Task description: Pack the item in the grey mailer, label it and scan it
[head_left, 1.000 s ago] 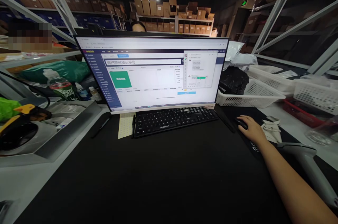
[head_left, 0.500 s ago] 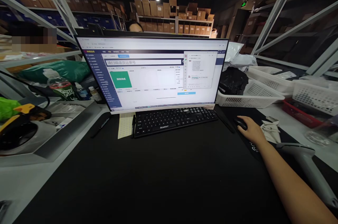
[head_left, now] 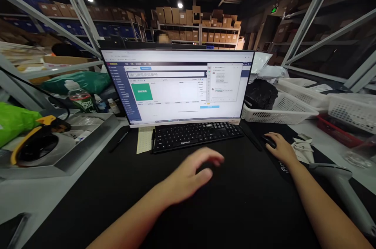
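My left hand (head_left: 190, 174) is over the black desk mat (head_left: 223, 210), just in front of the keyboard (head_left: 194, 135). Its thumb and fingers are apart and curved, with nothing between them. On the right, my right hand (head_left: 280, 149) rests on a black computer mouse (head_left: 269, 141), its fingers over the top. A lit monitor (head_left: 179, 92) stands behind the keyboard, showing a page with a green square and a smaller chat-like window. A sheet of yellow stickers (head_left: 145, 140) lies partly under the keyboard's left end.
White plastic baskets (head_left: 282, 114) stand to the right, one with a black bag (head_left: 261, 91). A handheld scanner (head_left: 337, 174) lies beside my right forearm. Left are a grey tray (head_left: 88, 139), a tape dispenser (head_left: 38, 143) and a bottle (head_left: 79, 98). Boxes fill the shelves behind.
My left hand has come into view from below and reached over the mat toward the keyboard. My right hand stays on the mouse. The view has shifted slightly.
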Demonstrator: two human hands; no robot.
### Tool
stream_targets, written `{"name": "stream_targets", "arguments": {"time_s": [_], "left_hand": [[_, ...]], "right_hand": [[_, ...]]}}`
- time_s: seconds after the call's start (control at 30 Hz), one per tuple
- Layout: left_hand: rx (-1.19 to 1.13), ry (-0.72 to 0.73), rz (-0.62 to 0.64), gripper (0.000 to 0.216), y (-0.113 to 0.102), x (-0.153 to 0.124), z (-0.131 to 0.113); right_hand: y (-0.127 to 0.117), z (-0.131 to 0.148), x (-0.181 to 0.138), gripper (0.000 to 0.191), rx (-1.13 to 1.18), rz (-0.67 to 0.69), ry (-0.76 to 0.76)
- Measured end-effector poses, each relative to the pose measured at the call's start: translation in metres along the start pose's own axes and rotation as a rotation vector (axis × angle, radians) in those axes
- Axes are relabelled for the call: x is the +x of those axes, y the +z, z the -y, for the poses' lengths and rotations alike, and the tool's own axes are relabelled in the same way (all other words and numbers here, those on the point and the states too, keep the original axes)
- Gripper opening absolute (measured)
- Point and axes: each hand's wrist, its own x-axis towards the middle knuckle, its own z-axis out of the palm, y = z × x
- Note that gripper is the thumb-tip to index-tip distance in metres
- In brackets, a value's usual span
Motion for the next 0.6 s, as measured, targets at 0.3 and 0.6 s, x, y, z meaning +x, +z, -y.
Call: {"name": "stream_targets", "arguments": {"time_s": [0.3, 0.6], "left_hand": [[0.91, -0.17, -0.429, 0.028, -0.032, 0.011, 0.131], [0.847, -0.314, -0.446, 0.03, -0.04, 0.004, 0.144]], "right_hand": [[0.001, -0.007, -0.001, 0.057, -0.058, -0.018, 0.01], [-0.008, 0.019, 0.005, 0.058, -0.135, -0.161, -0.019]]}}
